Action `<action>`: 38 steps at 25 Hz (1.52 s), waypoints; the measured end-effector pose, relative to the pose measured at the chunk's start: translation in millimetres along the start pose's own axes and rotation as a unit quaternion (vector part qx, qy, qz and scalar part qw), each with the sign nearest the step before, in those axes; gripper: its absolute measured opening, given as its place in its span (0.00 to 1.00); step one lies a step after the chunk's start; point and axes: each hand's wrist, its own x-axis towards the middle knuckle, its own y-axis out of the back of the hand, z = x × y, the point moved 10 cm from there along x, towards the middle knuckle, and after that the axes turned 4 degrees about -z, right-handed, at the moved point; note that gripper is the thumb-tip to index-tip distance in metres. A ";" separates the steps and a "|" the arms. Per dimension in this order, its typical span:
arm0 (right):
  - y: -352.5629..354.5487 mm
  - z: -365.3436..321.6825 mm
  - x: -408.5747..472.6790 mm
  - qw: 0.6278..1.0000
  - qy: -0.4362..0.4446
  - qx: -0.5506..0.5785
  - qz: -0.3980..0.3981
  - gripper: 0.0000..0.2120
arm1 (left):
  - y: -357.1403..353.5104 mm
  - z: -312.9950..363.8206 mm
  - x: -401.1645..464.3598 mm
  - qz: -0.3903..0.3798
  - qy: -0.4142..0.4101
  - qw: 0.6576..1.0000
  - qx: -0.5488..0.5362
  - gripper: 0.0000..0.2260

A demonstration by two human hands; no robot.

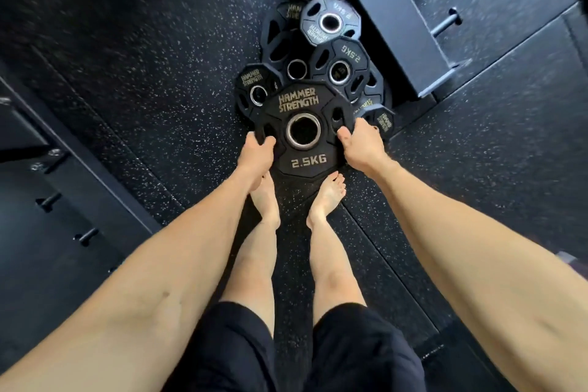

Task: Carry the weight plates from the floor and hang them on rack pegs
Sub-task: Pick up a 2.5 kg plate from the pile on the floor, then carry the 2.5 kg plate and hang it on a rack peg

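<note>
Bare feet (327,197) and black shorts (286,350) stand over speckled black rubber flooring (159,73).

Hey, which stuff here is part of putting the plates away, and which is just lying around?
Part of the job:
held plate, left hand, right hand
plates on the floor
rack pegs

Just there:
left-side frame
floor mats
</note>
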 end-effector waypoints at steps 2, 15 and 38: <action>13.2 -16.3 -57.3 1.000 0.009 0.029 -0.001 0.18 | 29.0 19.5 -61.1 -0.009 -0.021 0.999 -0.024 0.14; 53.7 -106.9 -340.4 0.963 0.248 0.107 0.024 0.12 | 152.2 -6.7 -375.3 0.075 -0.182 0.927 -0.319 0.09; -340.3 -116.8 -812.5 0.718 0.594 -0.125 -0.340 0.23 | 210.3 -537.8 -801.0 0.576 -0.191 0.575 -0.549 0.25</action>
